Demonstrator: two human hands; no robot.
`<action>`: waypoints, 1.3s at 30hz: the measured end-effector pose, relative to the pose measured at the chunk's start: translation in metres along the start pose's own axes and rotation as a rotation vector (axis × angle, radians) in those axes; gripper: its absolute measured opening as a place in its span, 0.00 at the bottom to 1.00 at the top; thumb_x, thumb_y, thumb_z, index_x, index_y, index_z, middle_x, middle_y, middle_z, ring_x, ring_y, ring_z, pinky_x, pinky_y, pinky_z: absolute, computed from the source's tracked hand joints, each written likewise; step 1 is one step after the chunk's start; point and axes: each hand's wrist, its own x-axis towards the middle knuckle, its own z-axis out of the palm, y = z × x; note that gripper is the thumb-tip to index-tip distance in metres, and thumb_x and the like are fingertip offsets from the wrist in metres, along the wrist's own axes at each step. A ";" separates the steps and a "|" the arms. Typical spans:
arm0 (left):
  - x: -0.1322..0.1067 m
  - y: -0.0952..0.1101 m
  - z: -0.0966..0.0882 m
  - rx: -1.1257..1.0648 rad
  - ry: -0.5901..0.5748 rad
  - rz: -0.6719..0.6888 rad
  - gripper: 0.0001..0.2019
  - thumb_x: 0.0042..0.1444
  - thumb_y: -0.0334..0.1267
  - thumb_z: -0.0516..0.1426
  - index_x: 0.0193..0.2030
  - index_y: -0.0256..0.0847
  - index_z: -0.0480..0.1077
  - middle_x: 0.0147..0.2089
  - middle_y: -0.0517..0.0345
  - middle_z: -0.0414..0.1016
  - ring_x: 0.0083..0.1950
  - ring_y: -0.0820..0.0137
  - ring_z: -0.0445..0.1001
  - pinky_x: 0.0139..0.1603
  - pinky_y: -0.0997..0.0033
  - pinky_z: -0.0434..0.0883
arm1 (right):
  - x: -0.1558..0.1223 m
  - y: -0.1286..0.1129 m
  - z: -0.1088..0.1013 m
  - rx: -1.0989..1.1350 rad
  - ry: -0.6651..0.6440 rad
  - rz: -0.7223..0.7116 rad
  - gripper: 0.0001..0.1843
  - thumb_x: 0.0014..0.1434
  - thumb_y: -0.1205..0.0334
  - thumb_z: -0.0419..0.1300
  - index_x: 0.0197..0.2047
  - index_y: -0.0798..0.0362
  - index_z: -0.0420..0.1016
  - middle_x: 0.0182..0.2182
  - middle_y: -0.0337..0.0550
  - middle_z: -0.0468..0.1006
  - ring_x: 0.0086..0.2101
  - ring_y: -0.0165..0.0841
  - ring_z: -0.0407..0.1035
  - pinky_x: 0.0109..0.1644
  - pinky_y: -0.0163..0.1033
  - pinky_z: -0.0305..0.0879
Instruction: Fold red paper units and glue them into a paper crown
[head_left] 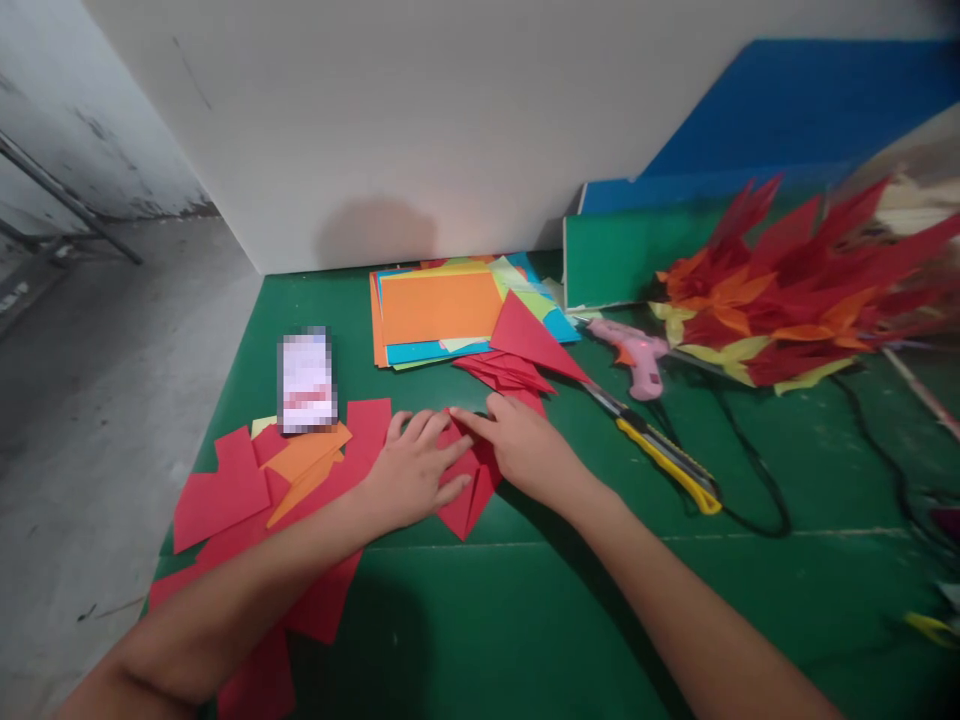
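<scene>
My left hand [414,470] lies flat with fingers spread on a folded red paper piece [466,498] on the green table [525,590]. My right hand [517,442] presses on the same red piece from the right, its index finger stretched toward the paper's top corner. Neither hand lifts the paper. Just beyond my right hand sits a small pile of folded red triangles [517,365].
A stack of orange, blue and yellow sheets [439,310] lies at the back. Loose red and orange scraps [247,480] and a phone [306,380] lie left. A pink glue gun [637,358], a yellow cutter [664,455], a black cord and a red-orange paper flower [795,290] are right.
</scene>
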 end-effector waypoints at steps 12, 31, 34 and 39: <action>-0.002 0.001 0.003 -0.010 0.032 -0.017 0.24 0.61 0.50 0.51 0.63 0.49 0.62 0.52 0.47 0.66 0.58 0.53 0.61 0.58 0.45 0.56 | -0.025 0.021 -0.013 0.027 0.059 0.057 0.22 0.58 0.74 0.48 0.45 0.50 0.81 0.28 0.46 0.69 0.27 0.33 0.62 0.29 0.38 0.56; -0.001 0.002 0.002 -0.067 0.043 -0.048 0.23 0.60 0.49 0.53 0.61 0.50 0.64 0.63 0.46 0.59 0.70 0.47 0.47 0.64 0.37 0.50 | -0.013 0.005 0.001 0.421 0.202 0.197 0.17 0.61 0.61 0.55 0.53 0.50 0.71 0.37 0.48 0.75 0.39 0.40 0.70 0.42 0.45 0.68; -0.001 0.003 0.002 -0.078 0.035 -0.045 0.24 0.60 0.49 0.52 0.61 0.43 0.63 0.63 0.42 0.59 0.70 0.48 0.48 0.65 0.39 0.49 | -0.013 0.004 0.003 0.490 0.210 0.207 0.18 0.59 0.65 0.55 0.53 0.51 0.68 0.32 0.44 0.72 0.35 0.37 0.68 0.41 0.44 0.68; -0.002 0.002 0.003 -0.119 0.095 -0.066 0.29 0.60 0.48 0.51 0.63 0.30 0.56 0.63 0.37 0.61 0.70 0.52 0.49 0.67 0.45 0.49 | -0.013 -0.001 0.006 0.656 0.258 0.204 0.27 0.57 0.72 0.52 0.59 0.50 0.60 0.37 0.44 0.73 0.36 0.34 0.69 0.40 0.41 0.69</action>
